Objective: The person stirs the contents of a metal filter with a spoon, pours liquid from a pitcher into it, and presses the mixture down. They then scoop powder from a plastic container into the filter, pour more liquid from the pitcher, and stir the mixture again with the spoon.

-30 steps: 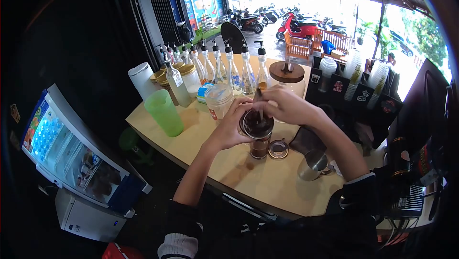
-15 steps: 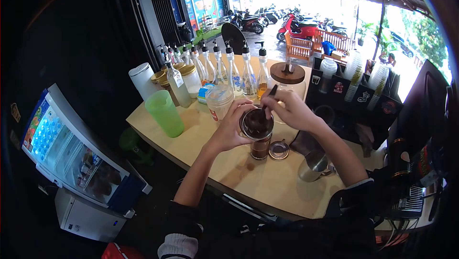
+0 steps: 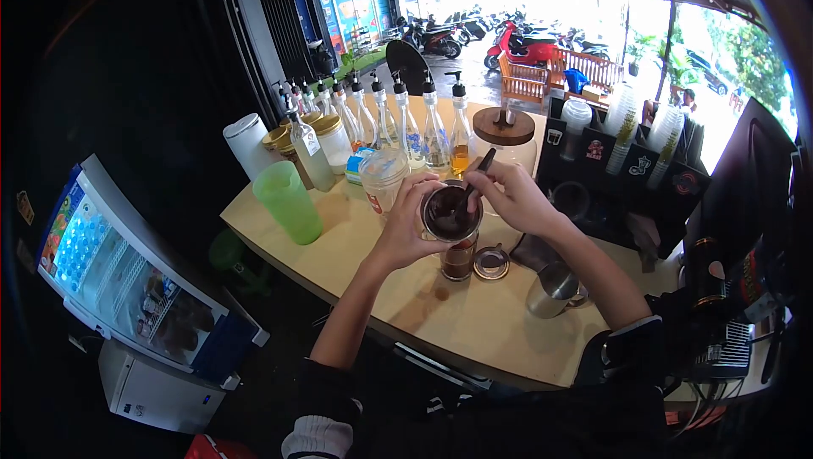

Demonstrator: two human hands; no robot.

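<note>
Head view. Left hand point(image 3: 412, 223) closed round the side of a round container point(image 3: 450, 212), dark inside, its mouth facing the camera. Right hand point(image 3: 515, 196) gripping a dark-handled utensil point(image 3: 485, 161), handle tilted up, lower end inside the container; tip not clearly visible. Container held above the pale surface point(image 3: 406, 306), over a glass point(image 3: 458, 263) with brown contents, partly hidden; cannot tell whether the two touch.

Just beside the glass: a small round metal piece point(image 3: 491, 262). Near it, a dark cloth point(image 3: 533, 251) and a metal pitcher point(image 3: 551, 290), mouth toward the right forearm. Behind the left hand, a clear jar point(image 3: 384, 175); farther left, a green pitcher point(image 3: 290, 203), upright. Row of pump bottles point(image 3: 433, 133) along the far edge, next to a wooden-lidded jar point(image 3: 504, 129). Right side: stacked clear cups point(image 3: 622, 124) in a black holder point(image 3: 594, 157).
</note>
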